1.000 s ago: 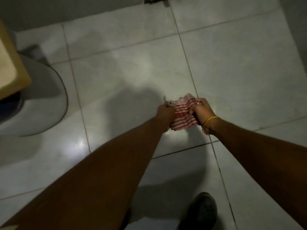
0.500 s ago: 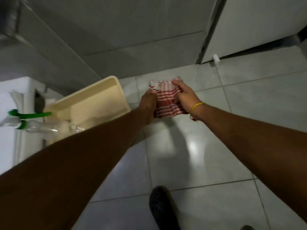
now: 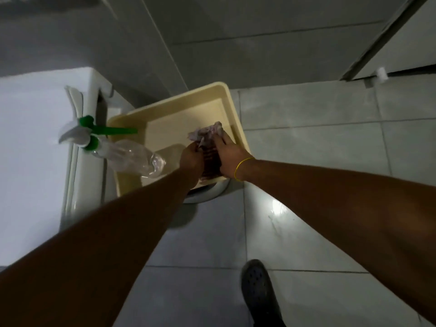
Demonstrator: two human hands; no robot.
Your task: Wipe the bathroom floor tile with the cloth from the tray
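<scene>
The red-and-white striped cloth [image 3: 208, 142] is bunched in the right side of the cream plastic tray [image 3: 179, 107]. My left hand [image 3: 191, 159] grips its left edge and my right hand [image 3: 230, 158], with a yellow band at the wrist, presses on its right edge. Both hands are over the tray, which rests on the toilet lid. Much of the cloth is hidden between my hands. Pale grey floor tiles [image 3: 318, 161] spread to the right.
A clear spray bottle [image 3: 132, 156] with a green-and-white trigger head lies across the tray's left rim. The white toilet tank [image 3: 35, 149] is on the left. A dark shoe [image 3: 259, 293] stands on the floor below. A wall and door frame [image 3: 377, 41] close off the far side.
Both hands carried the cloth up from the floor tile, leftward, and down into the tray. The view swung from the floor toward the tray and toilet.
</scene>
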